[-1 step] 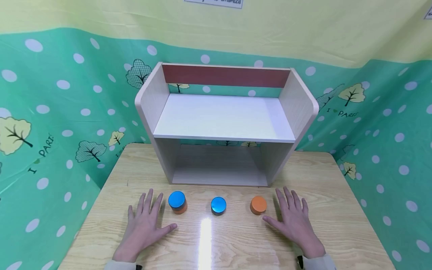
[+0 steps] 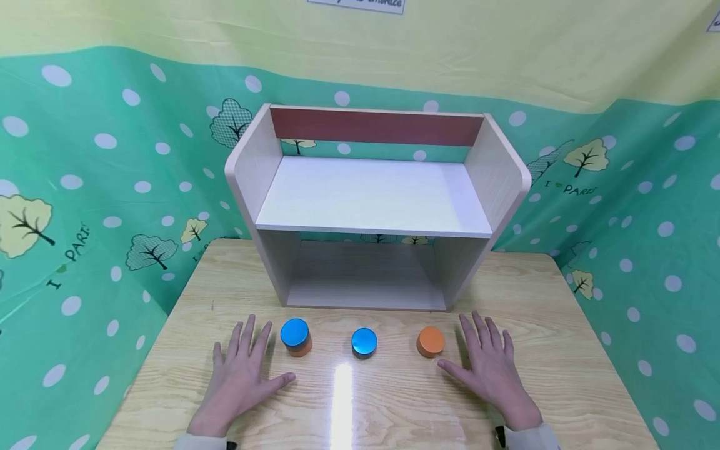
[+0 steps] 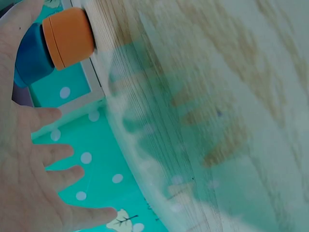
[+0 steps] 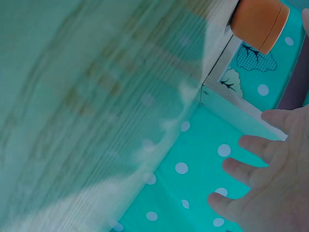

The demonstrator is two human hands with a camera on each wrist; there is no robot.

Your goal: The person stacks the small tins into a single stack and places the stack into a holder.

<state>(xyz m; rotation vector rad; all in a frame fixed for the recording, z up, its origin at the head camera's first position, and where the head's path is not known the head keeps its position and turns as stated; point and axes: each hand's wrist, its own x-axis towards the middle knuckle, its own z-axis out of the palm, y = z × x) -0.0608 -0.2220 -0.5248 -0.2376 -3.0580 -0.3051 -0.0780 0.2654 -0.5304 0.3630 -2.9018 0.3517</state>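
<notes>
Three spots in a row on the table hold small round tins or jars in the head view. At the left a blue one (image 2: 295, 332) is stacked on an orange one (image 2: 301, 350); the left wrist view shows this orange jar (image 3: 70, 37) against the blue one (image 3: 34, 55). A shiny blue-topped jar (image 2: 364, 342) stands in the middle, and a single orange jar (image 2: 431, 341) at the right. My left hand (image 2: 239, 372), fingers spread, is beside the stack and holds nothing. Likewise spread and holding nothing, my right hand (image 2: 489, 369) is just right of the single orange jar.
Behind the row stands a two-level shelf (image 2: 371, 194) with pale side walls and a dark red back strip. It sits on a light wooden table (image 2: 394, 412) with bright glare at the front. A green dotted cloth (image 2: 101, 169) hangs around the back and sides.
</notes>
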